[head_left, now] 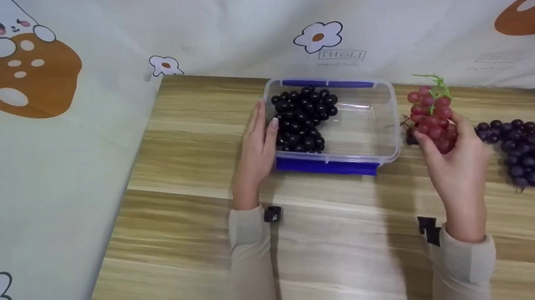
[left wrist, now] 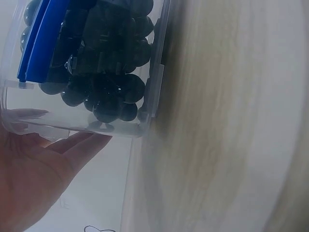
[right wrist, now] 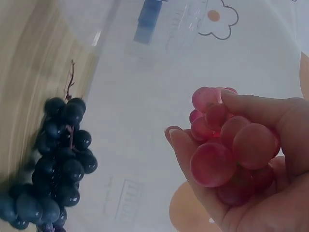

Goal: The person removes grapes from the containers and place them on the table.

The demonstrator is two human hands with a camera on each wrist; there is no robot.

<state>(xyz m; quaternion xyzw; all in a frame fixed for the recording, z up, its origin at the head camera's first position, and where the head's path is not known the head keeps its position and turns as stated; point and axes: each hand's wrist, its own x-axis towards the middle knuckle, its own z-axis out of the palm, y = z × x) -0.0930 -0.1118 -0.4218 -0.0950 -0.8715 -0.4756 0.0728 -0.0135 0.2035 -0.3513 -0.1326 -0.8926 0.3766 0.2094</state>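
Note:
My left hand [head_left: 254, 148] rests along the left end of a clear plastic container [head_left: 385, 113] with blue clips, its fingers straight against the outer wall and the thumb at the rim. Black grapes [head_left: 300, 114] fill the container's left part. In the left wrist view, the fingers of my left hand [left wrist: 43, 169] lie against the container's end wall. Beyond the container's right side, my right hand [head_left: 462, 169] pinches a bunch of red grapes [head_left: 430, 115] with a green stem between thumb and fingers. The right wrist view shows these red grapes [right wrist: 217, 162] up close, partly covered by the fingers.
Dark purple grapes [head_left: 531, 150] lie on the wooden table [head_left: 183, 231] to the right of my right hand. A few more dark grapes [head_left: 410, 136] show beside the red bunch. Behind the table hangs a pale printed cloth [head_left: 240, 29].

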